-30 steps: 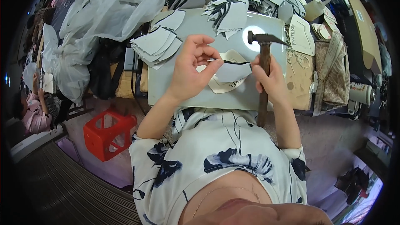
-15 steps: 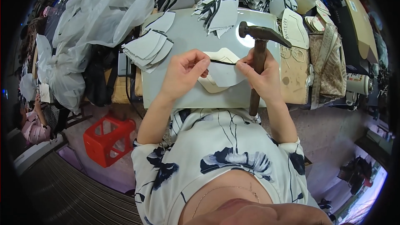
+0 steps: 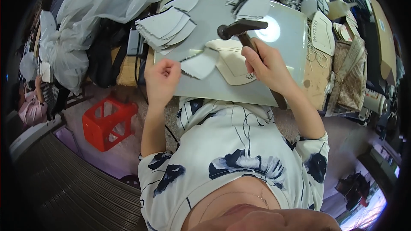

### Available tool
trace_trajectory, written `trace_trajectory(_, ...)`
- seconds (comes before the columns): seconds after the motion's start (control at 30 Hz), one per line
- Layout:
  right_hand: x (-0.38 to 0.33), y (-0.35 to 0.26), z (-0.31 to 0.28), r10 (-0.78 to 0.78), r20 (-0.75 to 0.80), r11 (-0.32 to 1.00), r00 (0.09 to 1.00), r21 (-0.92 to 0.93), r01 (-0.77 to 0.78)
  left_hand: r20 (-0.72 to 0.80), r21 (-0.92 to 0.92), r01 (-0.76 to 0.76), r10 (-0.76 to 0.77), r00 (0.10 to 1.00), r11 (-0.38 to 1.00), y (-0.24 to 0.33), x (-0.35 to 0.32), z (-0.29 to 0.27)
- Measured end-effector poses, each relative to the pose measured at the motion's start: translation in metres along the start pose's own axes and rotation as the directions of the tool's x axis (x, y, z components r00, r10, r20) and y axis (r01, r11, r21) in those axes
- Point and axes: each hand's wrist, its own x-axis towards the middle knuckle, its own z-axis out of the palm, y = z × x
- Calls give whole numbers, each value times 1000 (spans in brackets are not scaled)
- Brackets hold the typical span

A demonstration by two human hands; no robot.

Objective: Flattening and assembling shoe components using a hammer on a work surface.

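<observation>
My right hand (image 3: pixel 269 66) grips a hammer (image 3: pixel 240 29) by its dark handle, with the head above the work board. Under the hammer lies a cream pattern template (image 3: pixel 231 57) with a pen-drawn outline and marks. My left hand (image 3: pixel 163 79) is closed at the left end of a white cut piece (image 3: pixel 200 65) with a black upper edge and a zigzag lower edge. The fingertips are turned away, so the grip itself is partly hidden. The piece's right end reaches the template's left edge.
Fanned white pieces (image 3: pixel 167 28) lie on the left of the grey board (image 3: pixel 257 94). Another stack (image 3: pixel 252 2) sits at its far side. Right of the board are a marked template (image 3: pixel 322 33) and a brown patterned bag (image 3: pixel 349 70). A red stool (image 3: pixel 107 122) stands at lower left.
My left hand has drawn the white piece leftward off the template. My right hand has let go of the piece and now holds the hammer tilted. The view has shifted.
</observation>
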Motion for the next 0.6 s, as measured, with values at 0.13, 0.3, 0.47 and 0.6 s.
trace_trajectory(0.13, 14, -8, 21, -201, 176, 918, 964, -309, 248, -64, 451, -106, 151, 986, 886, -1, -8, -6)
trace_trajectory(0.3, 23, -31, 38, -341, 293, 667, 893, -594, 450, 26, 437, -241, 256, 966, 867, -9, -12, -20)
trace_trajectory(0.47, 33, -40, 57, -294, 385, 621, 875, -618, 481, -73, 142, -169, 180, 981, 975, -16, -9, -22)
trace_trajectory(0.6, 41, -39, 60, -297, 391, 576, 871, -655, 490, -88, 123, -178, 189, 978, 976, -20, -8, -24)
